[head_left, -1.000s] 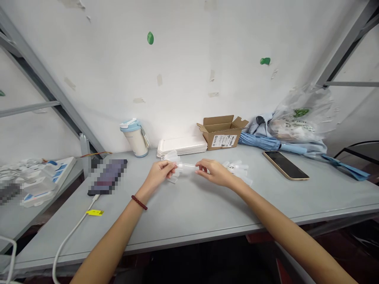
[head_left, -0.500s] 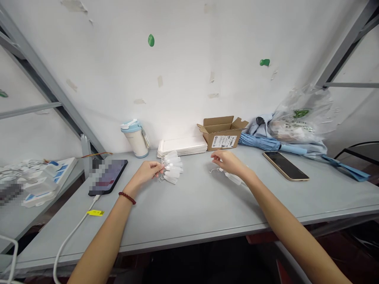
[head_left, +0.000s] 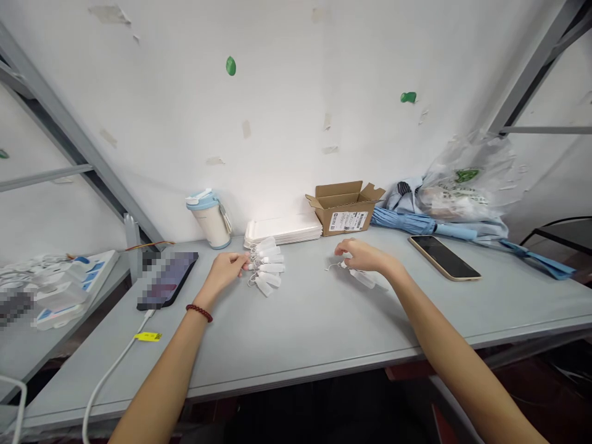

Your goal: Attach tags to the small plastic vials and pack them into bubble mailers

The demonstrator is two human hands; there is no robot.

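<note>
Several small translucent white tags with thin string loops (head_left: 271, 268) lie fanned out on the grey table (head_left: 296, 327), left of centre. My left hand (head_left: 226, 269), with a dark red bead bracelet (head_left: 200, 312) on its wrist, pinches at the looped end of this fan. To the right, my right hand (head_left: 363, 254) hovers palm down over a few similar tags (head_left: 362, 279), partly covering them. Its fingers are loosely curved, thumb apart from them, and nothing shows between them. A white string sticks out on its left side.
Behind the hands stand a stack of flat white trays (head_left: 283, 229) and an open cardboard box (head_left: 346, 209). A tumbler (head_left: 210, 221) and a charging phone (head_left: 169, 280) are on the left. Another phone (head_left: 444, 258), a folded blue umbrella (head_left: 407, 221) and a plastic bag (head_left: 462, 185) lie right.
My left hand has drawn slightly left from the fanned tags, and the lower tags have spread and tilted downward. My right hand has shifted slightly right over its tags. The view has moved a little.
</note>
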